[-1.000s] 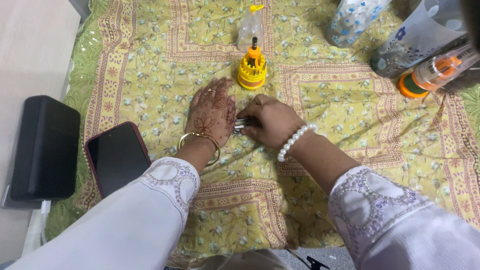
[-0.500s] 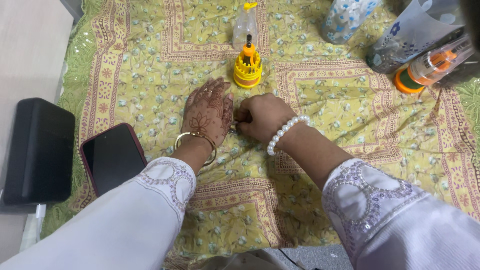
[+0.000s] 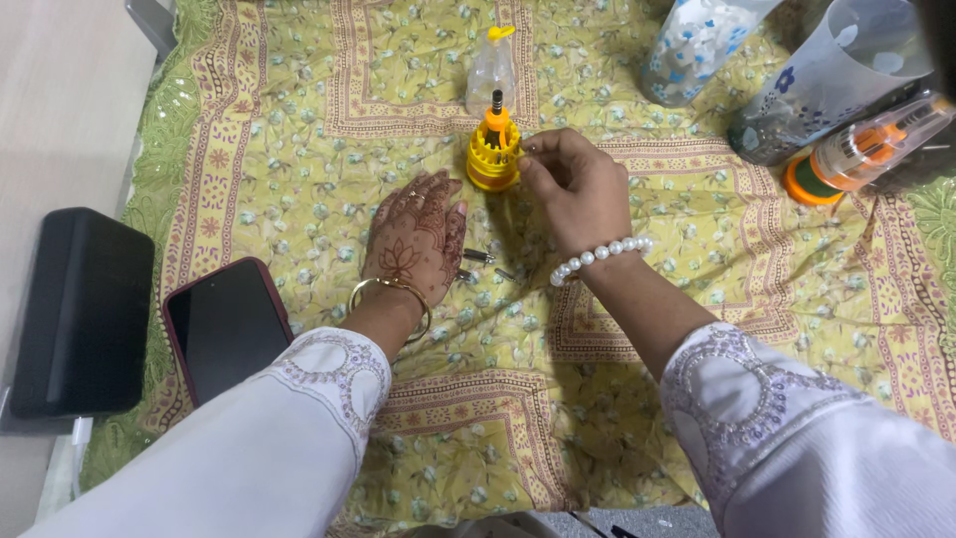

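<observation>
Standing upright (tip up), yellow screwdriver holder (image 3: 493, 157) beside right hand (image 3: 573, 189).

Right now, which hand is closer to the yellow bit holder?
The right hand. Its fingertips pinch something small right beside the yellow bit holder, while the left hand lies flat on the cloth, farther back.

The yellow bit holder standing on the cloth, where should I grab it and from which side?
Grip the yellow bit holder round its wide round base, coming from above and from its left. It stands upright, and the right hand already crowds its right side.
</observation>
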